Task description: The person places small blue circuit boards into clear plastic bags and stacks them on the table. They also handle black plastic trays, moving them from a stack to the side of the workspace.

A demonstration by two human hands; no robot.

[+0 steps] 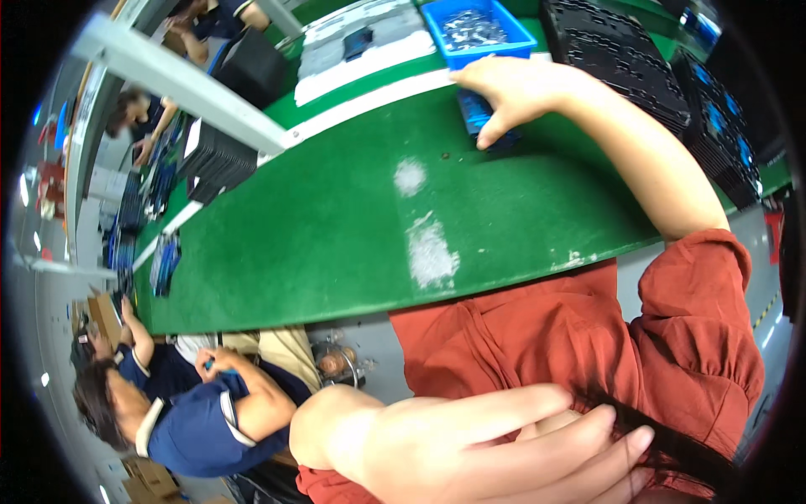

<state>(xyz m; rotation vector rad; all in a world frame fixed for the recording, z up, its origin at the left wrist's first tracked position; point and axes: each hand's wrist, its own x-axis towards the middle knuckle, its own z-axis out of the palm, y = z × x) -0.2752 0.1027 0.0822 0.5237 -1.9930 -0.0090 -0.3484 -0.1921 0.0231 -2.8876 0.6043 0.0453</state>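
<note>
My right hand (pixel 525 92) reaches across the green bench from the right, its thumb and fingers spread apart. Under it lies a small blue and dark flat piece (pixel 475 111), partly covered by the hand; I cannot tell whether they touch. The fingertips are by the near rim of a blue bin (pixel 491 57) that holds many small metal parts. Low in view, in front of my red clothing, my left hand (pixel 495 441) has its fingers stretched out and slightly apart. Its fingertips are next to a lock of dark hair (pixel 672 445).
Black trays (pixel 617 63) are stacked behind the right arm, with another stack (pixel 718 126) beside them. A grey-white mat (pixel 361 46) bears a dark piece. A metal post (pixel 185 88) rises at the left. A co-worker in dark blue (pixel 197 428) sits left of me.
</note>
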